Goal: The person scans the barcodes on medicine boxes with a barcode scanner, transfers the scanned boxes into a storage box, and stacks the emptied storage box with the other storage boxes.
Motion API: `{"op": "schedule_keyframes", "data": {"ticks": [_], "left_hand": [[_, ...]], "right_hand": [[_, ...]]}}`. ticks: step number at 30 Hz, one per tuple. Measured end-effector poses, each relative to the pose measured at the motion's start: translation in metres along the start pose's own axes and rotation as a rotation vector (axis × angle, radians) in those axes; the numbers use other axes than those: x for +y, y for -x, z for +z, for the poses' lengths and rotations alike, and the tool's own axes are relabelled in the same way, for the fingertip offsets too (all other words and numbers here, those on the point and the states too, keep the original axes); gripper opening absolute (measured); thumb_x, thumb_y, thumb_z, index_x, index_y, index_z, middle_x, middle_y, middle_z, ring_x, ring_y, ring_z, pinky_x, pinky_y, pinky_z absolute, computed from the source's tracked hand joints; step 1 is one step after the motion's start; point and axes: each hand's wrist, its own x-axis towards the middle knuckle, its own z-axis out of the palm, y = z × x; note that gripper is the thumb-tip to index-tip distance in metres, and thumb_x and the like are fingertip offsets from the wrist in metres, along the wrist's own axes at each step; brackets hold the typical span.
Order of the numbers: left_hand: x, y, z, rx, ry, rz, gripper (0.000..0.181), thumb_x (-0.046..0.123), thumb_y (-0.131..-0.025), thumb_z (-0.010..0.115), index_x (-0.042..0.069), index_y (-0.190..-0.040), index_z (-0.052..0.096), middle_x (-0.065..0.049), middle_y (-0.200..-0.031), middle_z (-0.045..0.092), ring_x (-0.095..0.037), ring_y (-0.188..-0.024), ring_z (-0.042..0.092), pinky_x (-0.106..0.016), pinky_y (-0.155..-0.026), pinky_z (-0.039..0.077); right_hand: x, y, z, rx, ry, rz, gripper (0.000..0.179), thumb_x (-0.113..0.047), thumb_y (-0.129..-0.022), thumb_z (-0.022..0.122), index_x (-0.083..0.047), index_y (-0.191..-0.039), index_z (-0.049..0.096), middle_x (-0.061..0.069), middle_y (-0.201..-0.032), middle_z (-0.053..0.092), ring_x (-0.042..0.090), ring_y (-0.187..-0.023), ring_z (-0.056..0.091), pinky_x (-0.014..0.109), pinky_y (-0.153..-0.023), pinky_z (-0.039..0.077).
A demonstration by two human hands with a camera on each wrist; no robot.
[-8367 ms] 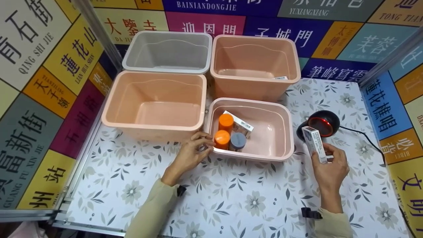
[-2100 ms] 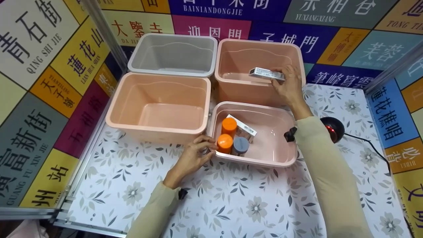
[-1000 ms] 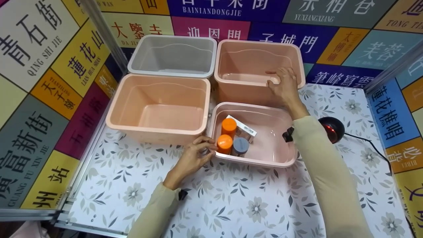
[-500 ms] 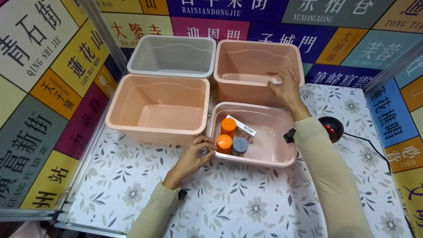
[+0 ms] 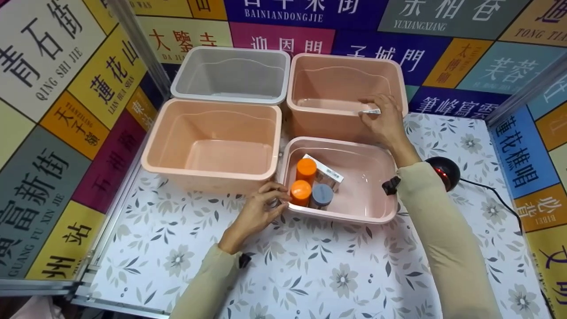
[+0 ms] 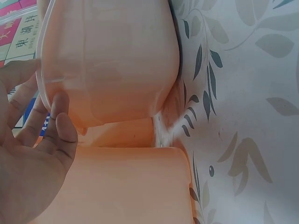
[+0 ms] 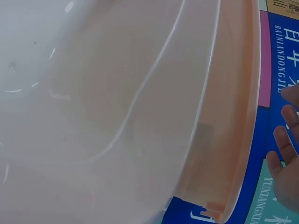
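At the front-left corner of the light pink bin (image 5: 354,217), my left hand (image 5: 254,215) pinches the rim, also seen gripped by the left hand (image 6: 37,144) in the left wrist view. That bin holds two orange-capped containers (image 5: 300,190), one grey-blue-capped container (image 5: 322,194) and a white box (image 5: 330,173). My right hand (image 5: 385,119) is over the front rim of the back right peach bin (image 5: 336,126). A white box edge (image 5: 371,111) shows beside its thumb, apparently in that bin. In the right wrist view, the right hand (image 7: 287,154) has loose fingers with nothing between them.
A grey bin (image 5: 230,98) stands at the back left, with another peach bin (image 5: 208,173) before it. A black scanner (image 5: 447,170) with a red light and cable sits right of my right forearm. Printed panels surround the leaf-patterned table (image 5: 310,270).
My right hand carried a small box from beside the scanner to the back right bin and let go. Lately it has drawn back slightly. The left hand keeps holding the rim.
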Motion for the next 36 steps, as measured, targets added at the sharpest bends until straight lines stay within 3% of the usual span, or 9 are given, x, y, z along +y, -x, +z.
{"op": "schedule_keyframes", "data": {"ticks": [8,11,17,20,27,36], "left_hand": [[0.001,0.0,0.0,-0.003,-0.024,-0.007,0.012,0.014,-0.091,0.072,0.008,-0.1,0.076,-0.004,-0.12,0.066,-0.02,-0.111,0.063,-0.031,-0.096,0.054],[0.001,-0.001,-0.001,-0.008,-0.029,-0.012,0.012,0.013,-0.091,0.072,0.007,-0.101,0.076,-0.005,-0.12,0.066,-0.02,-0.112,0.063,-0.031,-0.098,0.053],[0.001,-0.001,-0.001,-0.009,-0.028,-0.012,0.012,0.012,-0.091,0.072,0.006,-0.101,0.076,-0.006,-0.12,0.065,-0.021,-0.113,0.062,-0.032,-0.1,0.052],[0.001,0.0,0.0,-0.002,-0.031,0.005,0.012,0.011,-0.091,0.072,0.005,-0.1,0.076,-0.007,-0.119,0.065,-0.022,-0.112,0.063,-0.033,-0.099,0.053],[-0.001,0.001,0.001,0.007,-0.043,0.016,0.012,0.013,-0.091,0.072,0.006,-0.1,0.076,-0.006,-0.119,0.066,-0.02,-0.111,0.064,-0.033,-0.097,0.052],[0.002,0.0,0.001,0.004,-0.052,0.016,0.012,0.012,-0.091,0.072,0.006,-0.1,0.076,-0.008,-0.119,0.066,-0.022,-0.111,0.064,-0.034,-0.098,0.053]], "right_hand": [[-0.005,0.006,-0.003,-0.024,-0.041,0.015,0.035,-0.006,-0.083,0.074,-0.008,-0.118,0.071,0.014,-0.121,0.067,0.032,-0.124,0.053,0.056,-0.11,0.026],[-0.008,0.008,-0.005,-0.027,-0.051,0.007,0.035,-0.005,-0.082,0.074,-0.007,-0.117,0.07,0.015,-0.119,0.067,0.032,-0.118,0.056,0.054,-0.108,0.031],[-0.014,0.015,-0.007,-0.03,-0.071,-0.016,0.035,-0.006,-0.083,0.075,-0.006,-0.118,0.07,0.014,-0.116,0.069,0.03,-0.11,0.06,0.044,-0.096,0.045],[-0.017,0.019,-0.008,-0.034,-0.083,-0.02,0.036,-0.006,-0.083,0.076,-0.006,-0.118,0.07,0.014,-0.116,0.069,0.029,-0.107,0.061,0.041,-0.093,0.046],[-0.028,0.027,-0.012,-0.042,-0.133,-0.027,0.036,-0.006,-0.082,0.077,-0.006,-0.117,0.07,0.013,-0.113,0.071,0.022,-0.102,0.062,0.019,-0.085,0.045],[-0.041,0.037,-0.017,-0.083,-0.15,-0.022,0.037,-0.008,-0.083,0.077,-0.006,-0.12,0.069,0.012,-0.114,0.07,0.021,-0.104,0.062,0.026,-0.087,0.046]]}}
